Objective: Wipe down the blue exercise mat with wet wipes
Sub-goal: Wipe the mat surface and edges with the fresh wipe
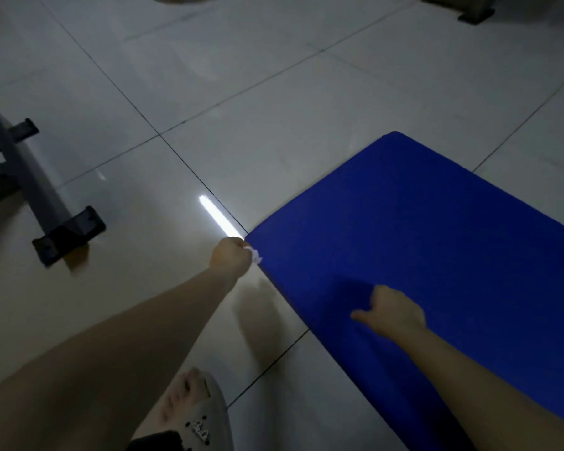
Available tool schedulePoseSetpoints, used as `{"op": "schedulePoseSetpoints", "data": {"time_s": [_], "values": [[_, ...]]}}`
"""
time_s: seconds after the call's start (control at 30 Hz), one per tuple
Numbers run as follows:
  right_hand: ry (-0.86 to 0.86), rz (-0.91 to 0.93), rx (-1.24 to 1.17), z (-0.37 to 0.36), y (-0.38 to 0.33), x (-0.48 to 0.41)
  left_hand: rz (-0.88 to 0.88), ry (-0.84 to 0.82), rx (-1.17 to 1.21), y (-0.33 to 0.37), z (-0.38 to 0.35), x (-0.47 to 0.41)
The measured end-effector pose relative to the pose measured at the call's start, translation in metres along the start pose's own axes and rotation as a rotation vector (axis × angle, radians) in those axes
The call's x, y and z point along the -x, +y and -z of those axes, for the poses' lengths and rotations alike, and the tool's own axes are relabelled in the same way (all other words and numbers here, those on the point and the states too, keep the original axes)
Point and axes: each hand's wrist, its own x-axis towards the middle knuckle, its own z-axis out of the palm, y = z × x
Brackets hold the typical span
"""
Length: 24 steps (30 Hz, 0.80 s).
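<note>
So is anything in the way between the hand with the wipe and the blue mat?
No, nothing visible. The left hand holds the white wipe right at the edge of the blue mat, by its corner. Only the right hand rests on the mat, nearer the person.

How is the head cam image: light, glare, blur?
Head view: dim and underexposed overall; a strip-light reflection glares on the glossy floor beside the blue mat; soft shadow beside the right hand on the mat; left hand and its white wipe look slightly soft.
</note>
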Motion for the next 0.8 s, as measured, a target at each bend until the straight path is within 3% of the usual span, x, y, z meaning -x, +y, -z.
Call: {"op": "schedulePoseSetpoints", "data": {"time_s": [0.13, 0.27, 0.43, 0.57, 0.8], "values": [[-0.254, 0.015, -0.032, -0.019, 0.056, -0.008, 0.009, 0.15, -0.067, -0.001, -0.004, -0.024], [-0.256, 0.026, 0.095, -0.027, 0.06, -0.015, -0.031, 0.168, -0.002, 0.003, -0.023, -0.035], [-0.25, 0.034, 0.171, -0.025, 0.051, -0.022, -0.112, 0.222, -0.195, -0.011, -0.037, -0.037], [-0.225, 0.036, 0.183, -0.025, 0.048, -0.022, -0.156, 0.138, -0.264, -0.009, -0.044, -0.026], [-0.167, 0.075, 0.159, -0.021, 0.05, -0.019, -0.412, -0.086, -0.49, -0.028, -0.1, 0.063]]}}
